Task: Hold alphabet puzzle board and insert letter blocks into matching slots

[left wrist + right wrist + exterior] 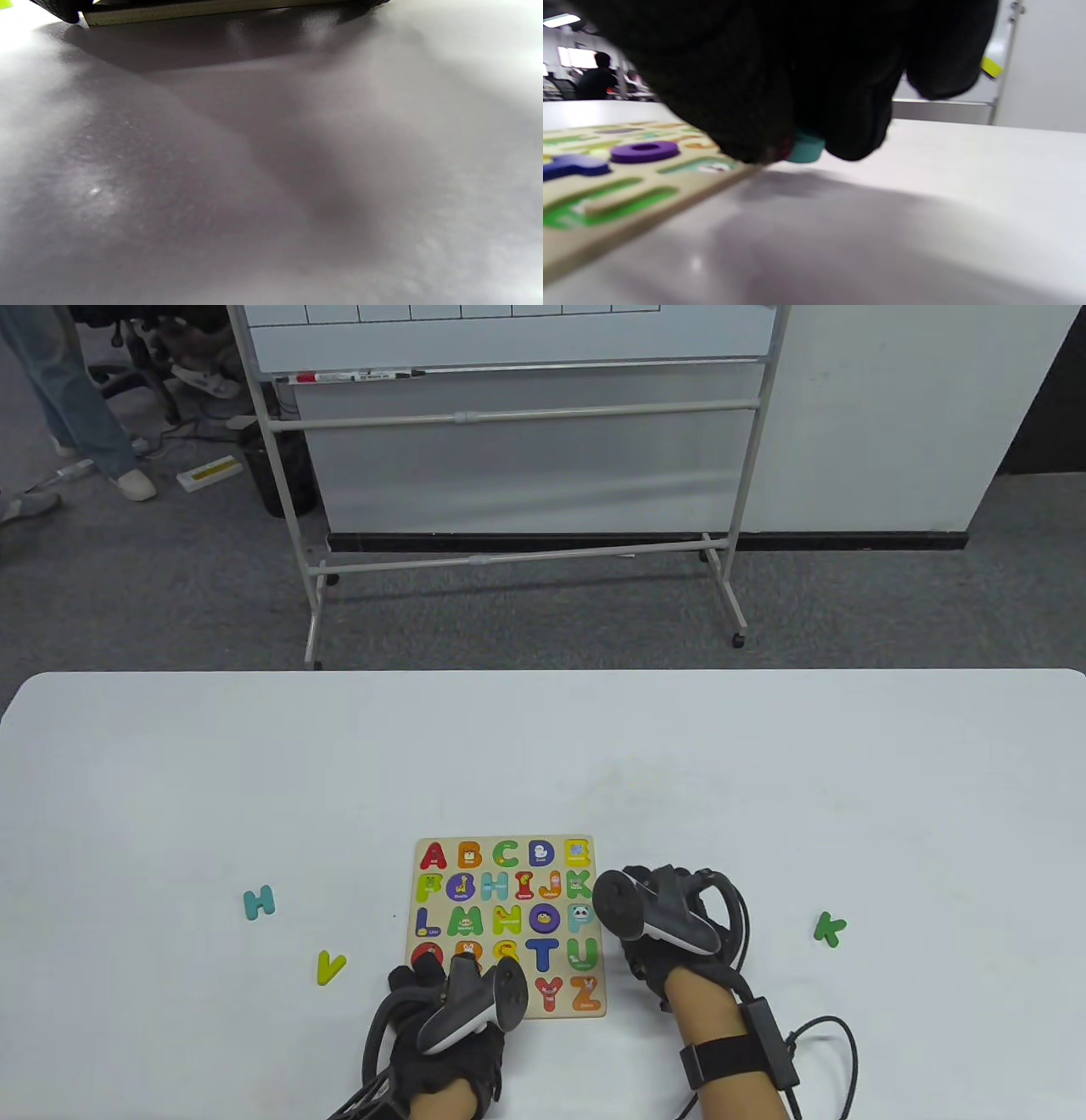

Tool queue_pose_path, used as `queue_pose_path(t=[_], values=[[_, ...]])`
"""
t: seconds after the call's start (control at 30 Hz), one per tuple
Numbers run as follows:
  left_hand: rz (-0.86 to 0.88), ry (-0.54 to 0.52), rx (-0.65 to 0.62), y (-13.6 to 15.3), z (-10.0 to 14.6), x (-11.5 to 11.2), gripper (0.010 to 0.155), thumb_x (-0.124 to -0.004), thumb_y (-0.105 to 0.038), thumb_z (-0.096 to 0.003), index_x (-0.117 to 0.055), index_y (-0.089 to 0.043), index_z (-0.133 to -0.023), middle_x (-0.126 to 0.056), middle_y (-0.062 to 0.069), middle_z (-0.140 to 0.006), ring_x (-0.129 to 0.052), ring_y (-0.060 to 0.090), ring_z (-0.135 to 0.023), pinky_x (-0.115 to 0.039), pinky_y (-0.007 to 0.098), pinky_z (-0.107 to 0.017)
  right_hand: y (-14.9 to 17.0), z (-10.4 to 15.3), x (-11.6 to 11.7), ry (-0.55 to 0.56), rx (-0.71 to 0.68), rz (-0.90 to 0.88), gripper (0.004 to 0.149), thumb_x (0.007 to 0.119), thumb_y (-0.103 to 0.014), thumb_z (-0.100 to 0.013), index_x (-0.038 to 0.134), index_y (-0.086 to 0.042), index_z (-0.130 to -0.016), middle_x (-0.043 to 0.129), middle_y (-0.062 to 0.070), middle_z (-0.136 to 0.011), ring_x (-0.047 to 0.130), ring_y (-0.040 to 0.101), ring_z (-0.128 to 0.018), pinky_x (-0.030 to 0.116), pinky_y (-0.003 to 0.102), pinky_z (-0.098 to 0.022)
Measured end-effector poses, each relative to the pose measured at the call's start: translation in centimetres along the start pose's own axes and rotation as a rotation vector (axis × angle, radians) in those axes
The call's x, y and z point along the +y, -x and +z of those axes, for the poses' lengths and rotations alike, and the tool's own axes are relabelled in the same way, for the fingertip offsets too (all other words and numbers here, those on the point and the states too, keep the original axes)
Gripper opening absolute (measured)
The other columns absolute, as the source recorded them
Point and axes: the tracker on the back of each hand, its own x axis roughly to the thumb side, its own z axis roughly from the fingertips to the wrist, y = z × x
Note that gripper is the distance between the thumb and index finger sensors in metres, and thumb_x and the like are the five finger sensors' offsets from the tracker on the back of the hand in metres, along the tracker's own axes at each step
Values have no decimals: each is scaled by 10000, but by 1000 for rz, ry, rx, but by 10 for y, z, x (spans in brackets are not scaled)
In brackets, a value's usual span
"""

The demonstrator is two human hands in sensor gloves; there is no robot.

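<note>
Your left hand (450,1014) presses the puzzle board's (509,926) near edge (square to you); your right hand (653,925) seemingly pinches a teal block (806,149).

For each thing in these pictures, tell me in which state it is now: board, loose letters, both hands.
puzzle board: flat on the table, most slots filled.
letter H: loose on the table, left of the board.
letter V: loose, left of the board.
letter K: loose, right of the board.
left hand: rests on the board's near edge.
right hand: at the board's right edge, holds a teal block.
</note>
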Motion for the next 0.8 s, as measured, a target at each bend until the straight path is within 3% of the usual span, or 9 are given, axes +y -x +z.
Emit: queue_pose_path(t=[0.33,0.8], values=[[8,2,-3,1,0,0,793,-492,-465,-506,-215,41,-1050,-259,501,-1005,-387,784,-883,-557,749,-602,-27,-22,10,-17,-94,13,506,1030,-249,-332,919,-242,-825,964,68,-902,1072,254,-683,758,557,-611],[15,2,-4,1,-1,0,793,-496,-465,-506,-215,38,-1051,-258,499,-1006,-385,785,-882,-552,750,-603,-27,-20,15,-1,-130,2,452,1043,-215,-320,958,-282,-759,993,8,-866,1078,224,-693,754,524,-639]])
